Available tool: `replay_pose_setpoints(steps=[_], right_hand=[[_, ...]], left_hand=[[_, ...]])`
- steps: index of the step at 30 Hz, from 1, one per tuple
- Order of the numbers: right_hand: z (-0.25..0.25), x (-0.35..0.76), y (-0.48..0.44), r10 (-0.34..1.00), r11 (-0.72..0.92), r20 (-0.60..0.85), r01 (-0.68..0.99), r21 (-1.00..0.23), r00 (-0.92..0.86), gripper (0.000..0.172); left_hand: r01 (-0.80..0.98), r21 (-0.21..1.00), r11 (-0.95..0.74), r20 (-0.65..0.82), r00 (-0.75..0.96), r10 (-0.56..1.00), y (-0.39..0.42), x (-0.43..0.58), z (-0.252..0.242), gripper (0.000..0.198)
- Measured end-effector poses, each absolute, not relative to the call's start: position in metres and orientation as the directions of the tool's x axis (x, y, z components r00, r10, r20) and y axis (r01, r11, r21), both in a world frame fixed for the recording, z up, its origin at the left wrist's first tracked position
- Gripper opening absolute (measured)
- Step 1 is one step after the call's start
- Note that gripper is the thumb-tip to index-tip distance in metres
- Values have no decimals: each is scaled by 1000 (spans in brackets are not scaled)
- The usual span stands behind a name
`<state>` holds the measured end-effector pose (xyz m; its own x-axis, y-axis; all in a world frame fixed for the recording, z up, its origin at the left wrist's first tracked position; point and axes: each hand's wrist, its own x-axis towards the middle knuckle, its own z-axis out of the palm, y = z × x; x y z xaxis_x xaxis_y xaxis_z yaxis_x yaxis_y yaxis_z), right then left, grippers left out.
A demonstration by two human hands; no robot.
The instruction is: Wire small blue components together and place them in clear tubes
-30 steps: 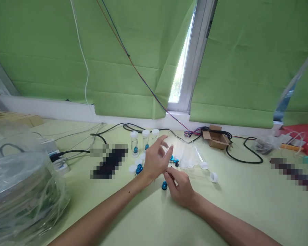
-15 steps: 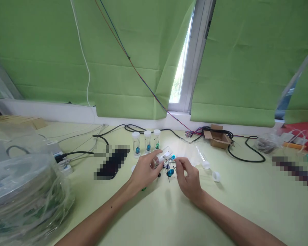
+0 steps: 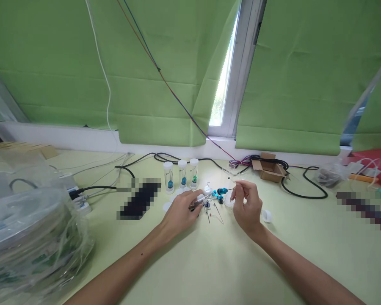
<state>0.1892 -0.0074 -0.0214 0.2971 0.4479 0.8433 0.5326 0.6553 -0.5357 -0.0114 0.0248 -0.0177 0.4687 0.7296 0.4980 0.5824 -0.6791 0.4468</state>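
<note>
My left hand (image 3: 182, 209) is closed around a clear tube (image 3: 199, 202) with a white end, held low and tilted over the table. My right hand (image 3: 248, 207) is pinched shut, with a thin wire-like piece (image 3: 232, 180) showing at its fingertips. Between the hands lie a blue part (image 3: 222, 191) with a thin shaft and a dark-based blue part (image 3: 220, 199). Thin metal pins and a fine wire (image 3: 219, 212) are scattered just in front. Three capped clear tubes stand behind my left hand: two with blue parts (image 3: 170, 184) (image 3: 184, 181), one with a green part (image 3: 194, 179).
A white ring-shaped cap (image 3: 266, 216) lies right of my right hand. Behind are a small open cardboard box (image 3: 271, 173) and black cables (image 3: 307, 197). A large plastic-wrapped reel (image 3: 34, 245) fills the left side, near a dark blurred-out object (image 3: 140, 199).
My left hand has lowered the clear tube toward the table. My right hand has moved right and up, away from the small parts, and the blue parts now lie differently.
</note>
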Motion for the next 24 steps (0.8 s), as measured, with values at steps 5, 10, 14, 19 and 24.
replay_pose_setpoints(steps=[5, 10, 14, 19, 24], right_hand=[[-22, 187, -8, 585, 655, 748, 361, -664, 316, 10], [-18, 183, -10, 684, 623, 658, 218, -752, 316, 12], [-13, 182, -11, 777, 571, 574, 95, -815, 257, 17], [-14, 181, -6, 883, 455, 432, -114, -883, 180, 25], [-15, 180, -3, 938, 344, 316, -286, -894, 139, 31]], left_hand=[[557, 448, -699, 523, 471, 710, 21, -9, -18, 32], [550, 458, -698, 531, 461, 712, 18, -7, -19, 35], [536, 471, -701, 537, 456, 709, 17, -6, -19, 34], [533, 468, -705, 553, 445, 704, 16, -6, -20, 34], [533, 456, -712, 581, 428, 692, 18, -6, -21, 34]])
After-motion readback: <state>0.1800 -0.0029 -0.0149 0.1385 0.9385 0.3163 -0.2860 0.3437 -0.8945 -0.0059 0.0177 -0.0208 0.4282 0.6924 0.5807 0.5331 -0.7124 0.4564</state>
